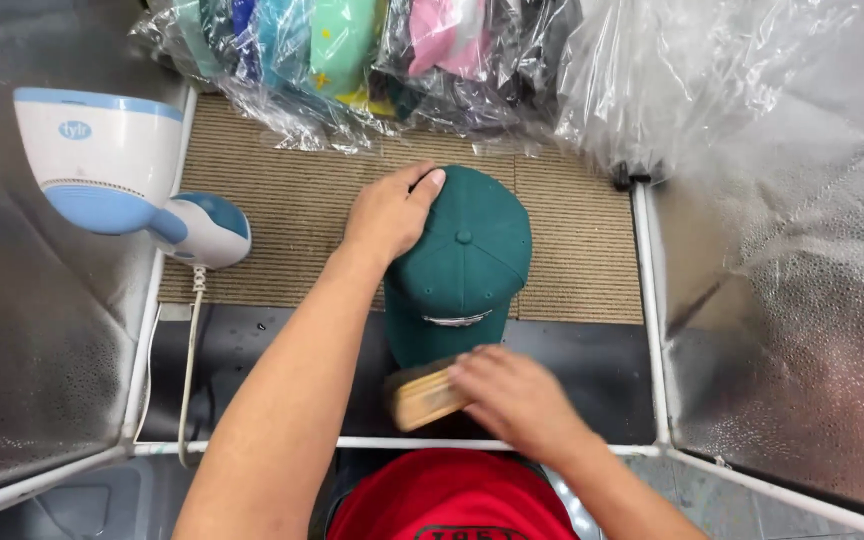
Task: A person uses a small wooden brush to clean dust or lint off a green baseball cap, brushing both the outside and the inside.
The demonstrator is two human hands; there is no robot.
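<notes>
— Sitting at the middle of the booth is a dark green cap (464, 262), crown up, its brim toward the person; half of it rests on the ribbed beige mat (282, 200), half over the black floor strip nearer the person.

— And the hands?

— The left hand (388, 212) lies flat and spread on the cap's back left side. The right hand (514, 392) is closed around a wooden brush (424, 394), which touches the cap's brim.

— What's around the cap?

— Left of it, a white and blue handheld steamer (117, 170) with its cord hanging down. Beyond it, caps bagged in clear plastic (372, 50). Silvery reflective walls (802, 280) stand on either side, and a white tube frame (646, 300) runs right of the cap.
</notes>
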